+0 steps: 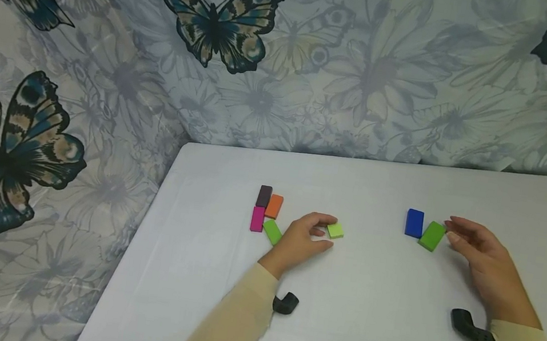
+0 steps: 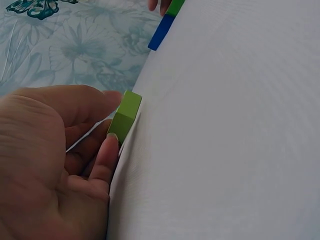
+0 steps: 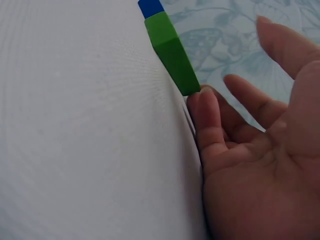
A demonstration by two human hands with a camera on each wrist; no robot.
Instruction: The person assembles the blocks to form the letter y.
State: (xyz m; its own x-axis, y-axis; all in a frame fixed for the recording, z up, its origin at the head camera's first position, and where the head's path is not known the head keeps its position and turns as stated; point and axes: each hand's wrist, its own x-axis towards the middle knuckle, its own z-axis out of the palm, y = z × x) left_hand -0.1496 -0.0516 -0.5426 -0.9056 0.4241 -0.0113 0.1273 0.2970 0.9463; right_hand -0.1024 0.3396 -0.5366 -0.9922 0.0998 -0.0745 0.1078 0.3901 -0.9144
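My left hand [image 1: 301, 242] curls around a lime-green block [image 1: 335, 230] at the middle of the table, its index finger and thumb at either side. In the left wrist view the block [image 2: 125, 115] shows between the fingertips, low by the white surface. At the right, a green block [image 1: 432, 236] lies tilted with one corner by a blue block [image 1: 414, 223]. My right hand [image 1: 482, 255] is beside the green block, fingers loosely extended. In the right wrist view its lower fingertips [image 3: 206, 102] meet the block's near end [image 3: 172, 52], while two upper fingers stand away from it.
Left of my left hand sits a cluster of blocks: dark brown [image 1: 264, 196], orange [image 1: 274, 206], magenta [image 1: 258, 219] and another green one [image 1: 272, 231], partly behind the hand. A butterfly-print cloth [image 1: 378, 80] backs the white table [image 1: 361, 332].
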